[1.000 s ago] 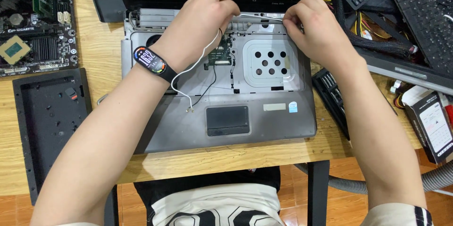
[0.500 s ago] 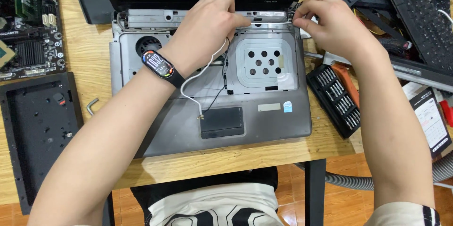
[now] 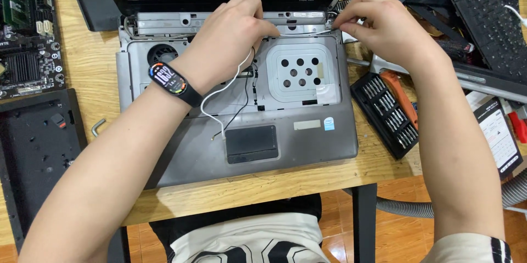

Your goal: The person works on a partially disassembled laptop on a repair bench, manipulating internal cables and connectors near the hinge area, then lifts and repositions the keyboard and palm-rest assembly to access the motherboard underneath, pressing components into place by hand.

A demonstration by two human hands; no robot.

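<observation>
1. Laptop (image 3: 241, 131): grey, keyboard removed, lying open on the wooden desk (image 3: 82, 60); placement matches the frame half a second earlier.
2. Left hand (image 3: 230, 40): rests curled on the hinge strip above the fan opening, as before; whether its fingertips grip anything cannot be told, since the knuckles cover them.
3. Right hand (image 3: 379, 27): fingers pinched at the strip's right end on something thin and pale, too small to identify; it now sits slightly lower and nearer the hinge.
4. White cable (image 3: 211, 115): trails from under the left hand to beside the touchpad, unchanged.
5. Screwdriver bit set (image 3: 387, 115): just right of the laptop, partly covered by the right forearm.
6. Motherboard (image 3: 27, 38): cut off at the left edge.
</observation>
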